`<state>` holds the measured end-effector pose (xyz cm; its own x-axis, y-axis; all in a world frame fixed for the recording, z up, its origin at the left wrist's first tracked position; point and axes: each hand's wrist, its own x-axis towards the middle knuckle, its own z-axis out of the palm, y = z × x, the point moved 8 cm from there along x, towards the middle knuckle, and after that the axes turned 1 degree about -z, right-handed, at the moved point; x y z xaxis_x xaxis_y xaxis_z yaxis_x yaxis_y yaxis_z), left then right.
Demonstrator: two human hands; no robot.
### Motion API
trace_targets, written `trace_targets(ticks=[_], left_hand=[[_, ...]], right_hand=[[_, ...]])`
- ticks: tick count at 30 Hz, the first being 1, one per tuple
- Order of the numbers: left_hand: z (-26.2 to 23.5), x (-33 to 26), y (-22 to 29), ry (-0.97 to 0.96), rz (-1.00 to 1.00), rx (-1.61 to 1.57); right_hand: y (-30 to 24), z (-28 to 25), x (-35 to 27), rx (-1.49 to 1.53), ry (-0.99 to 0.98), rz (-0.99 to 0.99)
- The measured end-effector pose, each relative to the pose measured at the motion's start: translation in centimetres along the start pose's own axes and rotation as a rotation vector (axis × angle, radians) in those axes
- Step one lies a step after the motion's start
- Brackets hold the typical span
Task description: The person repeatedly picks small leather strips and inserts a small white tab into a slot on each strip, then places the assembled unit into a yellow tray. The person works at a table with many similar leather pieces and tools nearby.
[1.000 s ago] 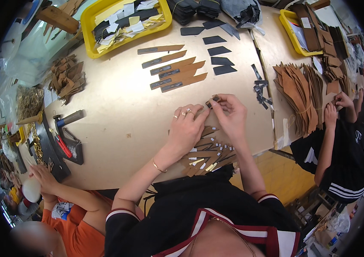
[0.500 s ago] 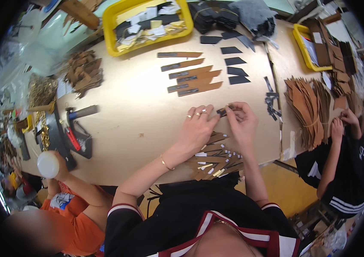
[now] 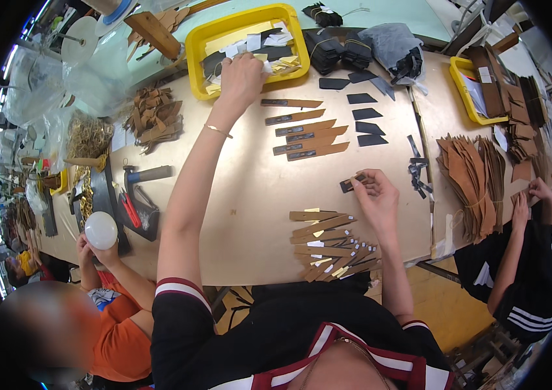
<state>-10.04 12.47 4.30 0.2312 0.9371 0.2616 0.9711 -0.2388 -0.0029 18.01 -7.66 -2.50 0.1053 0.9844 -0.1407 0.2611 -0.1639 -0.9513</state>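
Note:
My left hand [image 3: 242, 79] reaches over the near rim of a yellow tray [image 3: 201, 93] at the back. Its fingers are curled down among white and pale yellow paper slips [image 3: 282, 65], and whatever is between them is hidden. Low over the table, my right hand [image 3: 376, 195] pinches a short dark-and-brown leather piece [image 3: 346, 187] between thumb and fingers. Just below lies a fanned pile of brown leather strips [image 3: 318, 232] with small white and yellow slips on them. Ahead, several pointed brown strips with dark inlays [image 3: 315, 136] lie in a staggered column.
Black cut pieces [image 3: 368, 114] form a column on the right, with small black bits [image 3: 417, 169] beyond. A hammer [image 3: 149, 174] and red-handled cutter [image 3: 131, 209] lie left. Co-workers sit on both sides; the left one holds a white round object [image 3: 101, 230]. Bundled brown leather [image 3: 464, 172] lies right.
My left hand has left the leather piece and moved up and left into the yellow tray. My right hand keeps the piece, at nearly the same place. The view has shifted a little.

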Motion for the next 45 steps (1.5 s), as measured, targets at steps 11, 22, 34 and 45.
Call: trace_targets(ticks=[11, 22, 34, 45], left_hand=[[-1.5, 0.1, -0.4, 0.224, -0.02, 0.188], [1.6, 4.0, 3.2, 0.012, 0.098, 0.074], [-2.9, -13.3, 11.2, 0.266, 0.612, -0.484], [-0.5, -17.7, 16.2, 0.151, 0.762, -0.366]], right_hand=[[0.3, 0.0, 0.1, -0.021, -0.032, 0.004], [-0.2, 0.0, 0.0, -0.019, -0.029, -0.03], [0.2, -0.2, 0.5, -0.016, -0.048, 0.015], [0.3, -0.2, 0.7, -0.036, -0.051, 0.02]])
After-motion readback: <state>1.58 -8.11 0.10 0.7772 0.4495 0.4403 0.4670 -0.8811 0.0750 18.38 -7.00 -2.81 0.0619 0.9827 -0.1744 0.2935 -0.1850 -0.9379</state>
